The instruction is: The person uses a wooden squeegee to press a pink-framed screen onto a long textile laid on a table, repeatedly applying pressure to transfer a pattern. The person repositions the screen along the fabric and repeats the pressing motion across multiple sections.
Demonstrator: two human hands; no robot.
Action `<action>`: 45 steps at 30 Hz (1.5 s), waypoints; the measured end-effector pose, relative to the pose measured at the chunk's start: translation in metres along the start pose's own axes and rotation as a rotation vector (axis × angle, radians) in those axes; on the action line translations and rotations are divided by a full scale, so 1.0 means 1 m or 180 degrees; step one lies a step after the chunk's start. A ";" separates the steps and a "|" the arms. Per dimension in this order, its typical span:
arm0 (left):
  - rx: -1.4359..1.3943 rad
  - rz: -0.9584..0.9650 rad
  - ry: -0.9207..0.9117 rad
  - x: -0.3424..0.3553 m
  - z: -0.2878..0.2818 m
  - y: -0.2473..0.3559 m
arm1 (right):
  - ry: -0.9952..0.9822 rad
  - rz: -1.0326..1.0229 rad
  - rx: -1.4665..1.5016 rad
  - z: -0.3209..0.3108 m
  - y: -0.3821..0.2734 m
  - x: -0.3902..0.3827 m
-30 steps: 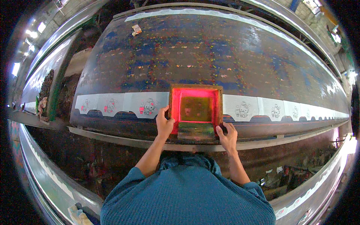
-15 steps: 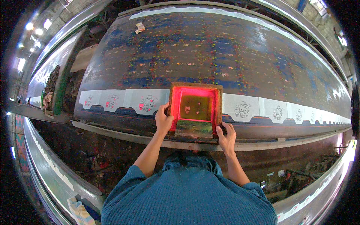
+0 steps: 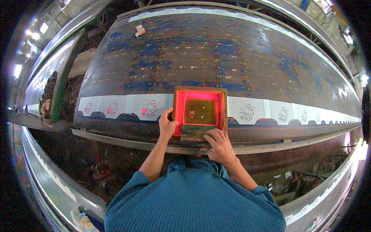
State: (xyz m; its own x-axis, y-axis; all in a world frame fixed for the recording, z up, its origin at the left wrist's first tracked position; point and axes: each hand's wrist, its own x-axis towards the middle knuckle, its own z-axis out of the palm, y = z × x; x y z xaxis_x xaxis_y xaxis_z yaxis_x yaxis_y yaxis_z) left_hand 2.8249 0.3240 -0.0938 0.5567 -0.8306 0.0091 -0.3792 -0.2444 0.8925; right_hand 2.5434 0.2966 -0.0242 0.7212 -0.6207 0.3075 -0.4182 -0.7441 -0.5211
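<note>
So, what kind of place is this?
Probably a textile screen-printing workshop: both hands, left hand and right hand, work a red-inked printing screen over a white fabric strip on a long paint-stained table.

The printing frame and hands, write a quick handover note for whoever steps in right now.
Left hand: grips the left edge of the red-lit printing frame.
Right hand: lies flat on the squeegee at the frame's near edge.
Frame lies on the white fabric strip along the near side of the long print table.
Done, by the look of it: motifs to the left of the frame carry red colour.
Left: motifs to the right show only outlines, no red.
</note>
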 end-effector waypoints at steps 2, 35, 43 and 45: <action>-0.0041 -0.0029 0.0015 0.000 0.004 -0.004 | -0.0343 -0.0239 -0.0358 0.004 -0.003 0.008; 0.0362 0.0408 0.0067 -0.001 0.011 -0.012 | 0.0311 0.0244 -0.0714 0.011 0.080 0.156; 0.0117 0.0375 0.0179 -0.003 0.010 -0.008 | 0.0050 0.0056 -0.0849 0.018 0.022 0.058; 0.0185 0.0349 0.0167 -0.003 0.011 -0.008 | 0.0026 0.0092 -0.0831 0.021 0.007 0.039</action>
State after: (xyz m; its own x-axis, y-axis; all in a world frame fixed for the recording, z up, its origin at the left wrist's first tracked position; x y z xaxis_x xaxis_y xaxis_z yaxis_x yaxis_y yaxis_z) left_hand 2.8179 0.3231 -0.1057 0.5471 -0.8269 0.1300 -0.4811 -0.1835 0.8572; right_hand 2.5805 0.2724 -0.0327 0.7030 -0.6437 0.3024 -0.5676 -0.7640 -0.3069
